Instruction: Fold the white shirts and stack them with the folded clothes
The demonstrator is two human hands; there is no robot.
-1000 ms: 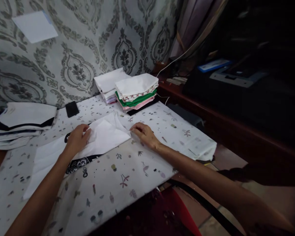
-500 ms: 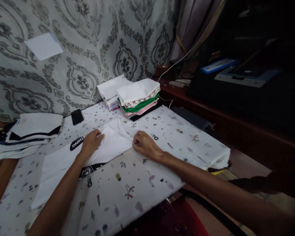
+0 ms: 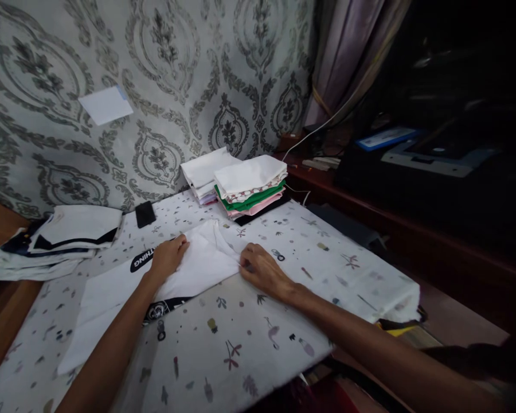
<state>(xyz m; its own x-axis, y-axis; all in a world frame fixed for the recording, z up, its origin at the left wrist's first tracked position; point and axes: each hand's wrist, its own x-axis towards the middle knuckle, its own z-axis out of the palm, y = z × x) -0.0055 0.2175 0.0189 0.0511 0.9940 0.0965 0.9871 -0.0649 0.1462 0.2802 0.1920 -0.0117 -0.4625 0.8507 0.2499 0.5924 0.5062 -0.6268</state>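
A white T-shirt (image 3: 206, 252) lies partly folded across the table, its body stretching toward the near left. Black print with white letters shows on it, along with a round black-and-white emblem at its near edge. My left hand (image 3: 168, 258) rests on the shirt beside the lettering, fingers curled together against the fabric. At the shirt's right end, my right hand (image 3: 262, 269) pinches a corner of the cloth between thumb and fingers. The fingertips of the left hand are partly hidden from view.
Folded clothes stand in a stack (image 3: 251, 183) at the back, with another white pile (image 3: 206, 169) beside it. More folded garments (image 3: 75, 229) lie at the left. A black phone-like object (image 3: 145, 214) sits near the wall. The patterned tablecloth (image 3: 223, 344) covers the table.
The whole view has shifted, so the scene sits slightly lower and farther right. Both hands keep about the same places on the T-shirt.
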